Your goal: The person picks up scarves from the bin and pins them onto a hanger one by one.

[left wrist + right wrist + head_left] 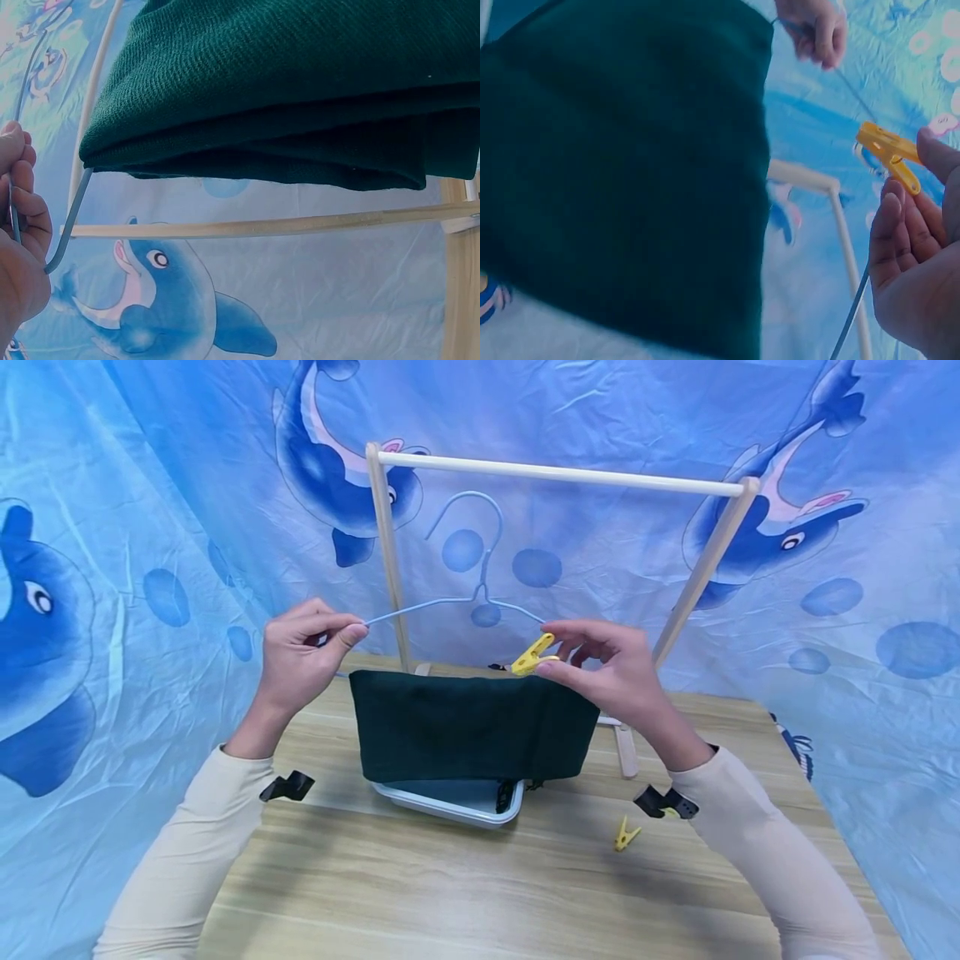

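Note:
A pale blue wire hanger (501, 520) is held up above the table, its hook at the top. My left hand (303, 647) pinches its left shoulder between thumb and fingers. Folded over the hanger's lower bar hangs a dark green cloth (465, 727); the left wrist view shows the fabric (285, 67) in layers. Between the thumb and fingers of my right hand (615, 664) is a yellow clothespin (534, 656), near the hanger's right shoulder and above the cloth's top edge. In the right wrist view that clothespin (889, 150) stands apart from the cloth.
Behind the hanger stands a rack with a white bar (555, 471) and wooden legs. Partly under the cloth, a white-rimmed tray (457, 814) lies on the wooden table (450, 902). A second yellow clothespin (624, 837) lies at the right. Blue dolphin-print curtains (150, 468) surround the table.

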Demonstrator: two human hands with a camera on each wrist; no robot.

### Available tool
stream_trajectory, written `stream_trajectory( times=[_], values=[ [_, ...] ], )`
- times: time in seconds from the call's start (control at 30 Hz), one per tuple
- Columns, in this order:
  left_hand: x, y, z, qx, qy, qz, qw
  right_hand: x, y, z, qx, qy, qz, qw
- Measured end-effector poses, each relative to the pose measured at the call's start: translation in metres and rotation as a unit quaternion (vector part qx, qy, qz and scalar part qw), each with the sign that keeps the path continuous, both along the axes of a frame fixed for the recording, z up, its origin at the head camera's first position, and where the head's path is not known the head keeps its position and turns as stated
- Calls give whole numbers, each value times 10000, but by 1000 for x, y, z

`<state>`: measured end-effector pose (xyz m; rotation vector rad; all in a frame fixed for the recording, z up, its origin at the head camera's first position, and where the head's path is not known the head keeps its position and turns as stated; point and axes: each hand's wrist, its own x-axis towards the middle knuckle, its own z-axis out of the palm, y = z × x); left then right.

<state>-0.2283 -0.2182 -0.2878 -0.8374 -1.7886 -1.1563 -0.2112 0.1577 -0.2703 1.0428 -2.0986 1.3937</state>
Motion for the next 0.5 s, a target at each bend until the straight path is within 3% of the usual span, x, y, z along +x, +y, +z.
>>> stream_trajectory(
  times=[0.2, 0.5],
  values=[
    [-1, 1, 0, -22, -10, 36, 10000, 6, -26, 10, 287, -62, 25, 9996],
    [-1, 1, 0, -64, -33, 87, 9999, 4, -64, 16, 333, -140, 396, 9986]
  ],
)
